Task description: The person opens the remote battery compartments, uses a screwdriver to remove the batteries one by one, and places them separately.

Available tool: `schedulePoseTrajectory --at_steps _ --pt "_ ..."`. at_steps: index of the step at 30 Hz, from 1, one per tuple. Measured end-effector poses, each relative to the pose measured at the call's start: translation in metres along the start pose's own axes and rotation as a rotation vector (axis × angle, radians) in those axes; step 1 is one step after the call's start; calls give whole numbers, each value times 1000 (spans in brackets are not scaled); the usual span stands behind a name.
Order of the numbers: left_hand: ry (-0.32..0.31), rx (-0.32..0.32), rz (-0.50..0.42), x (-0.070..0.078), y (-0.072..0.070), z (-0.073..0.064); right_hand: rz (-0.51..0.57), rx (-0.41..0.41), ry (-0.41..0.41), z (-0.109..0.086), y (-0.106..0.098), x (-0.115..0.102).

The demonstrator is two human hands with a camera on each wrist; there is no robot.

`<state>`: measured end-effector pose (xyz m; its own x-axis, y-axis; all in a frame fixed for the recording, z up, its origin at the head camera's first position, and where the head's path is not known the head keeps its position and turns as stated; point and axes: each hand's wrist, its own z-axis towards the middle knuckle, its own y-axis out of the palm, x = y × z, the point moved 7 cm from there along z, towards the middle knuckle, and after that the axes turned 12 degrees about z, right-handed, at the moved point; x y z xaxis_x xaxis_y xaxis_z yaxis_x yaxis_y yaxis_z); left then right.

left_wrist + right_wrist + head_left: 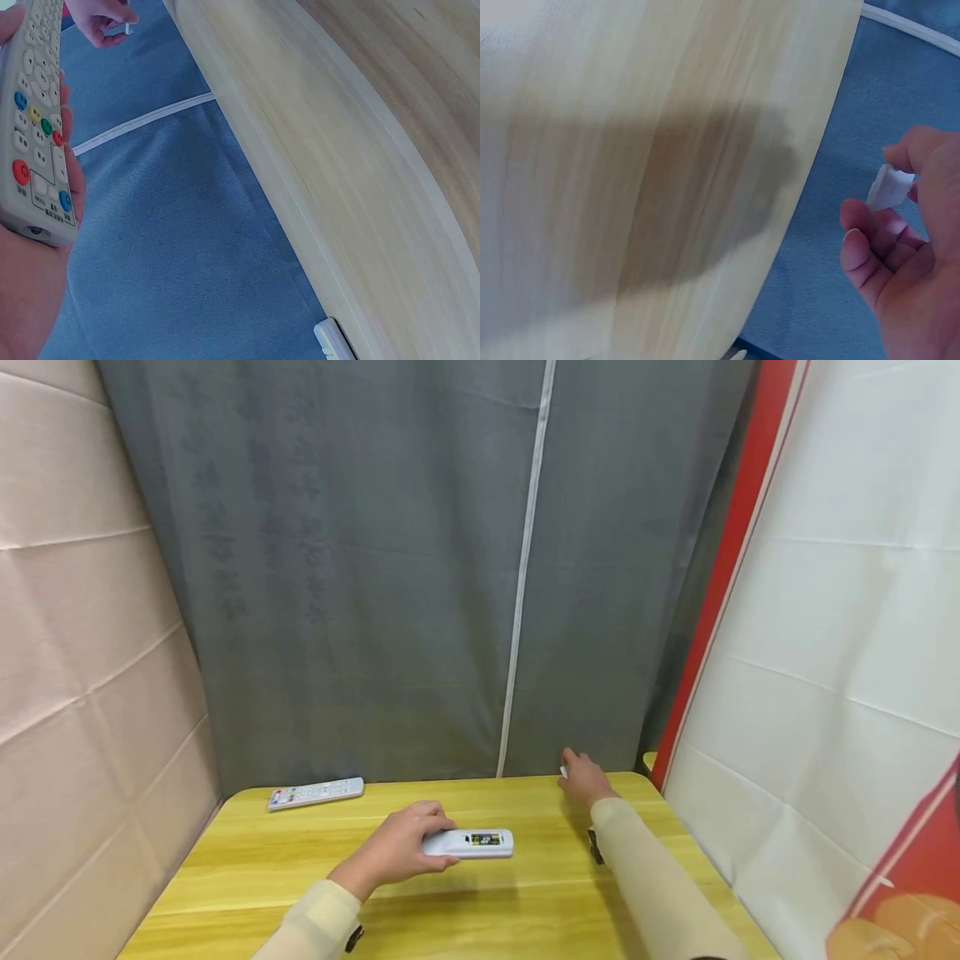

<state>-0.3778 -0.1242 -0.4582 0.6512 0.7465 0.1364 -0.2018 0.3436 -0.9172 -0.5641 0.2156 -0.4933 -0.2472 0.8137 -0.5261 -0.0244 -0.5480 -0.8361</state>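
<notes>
My left hand (408, 845) grips a white remote control (450, 843) above the table, its back turned up. The battery bay is uncovered, and batteries (485, 839) show inside it. In the left wrist view the button side of this remote (37, 120) faces that camera. Out by the far right of the table, my right hand (587, 781) pinches a small white battery cover (891, 187) between thumb and fingers. A second white remote control (317, 793) lies at the back left of the table, buttons up.
The yellow wood-grain table (337, 827) has rounded far corners. Right behind its far edge hangs a grey curtain (375, 610) with a white vertical strip (525, 568). Pale fabric walls stand at the left (90, 652) and right (825, 652).
</notes>
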Motion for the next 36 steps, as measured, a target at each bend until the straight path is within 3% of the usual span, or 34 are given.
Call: schedulePoseTrajectory --at_steps 8,15,27,36 --pt "9 13 0 0 -2 -1 46 -13 57 6 12 15" --pt "8 8 3 -3 -2 -4 37 -26 61 9 23 23" --pt "17 13 -3 3 -3 -2 -7 -37 87 -14 31 26" --pt "8 19 -2 3 -6 -3 17 -30 101 -15 36 30"
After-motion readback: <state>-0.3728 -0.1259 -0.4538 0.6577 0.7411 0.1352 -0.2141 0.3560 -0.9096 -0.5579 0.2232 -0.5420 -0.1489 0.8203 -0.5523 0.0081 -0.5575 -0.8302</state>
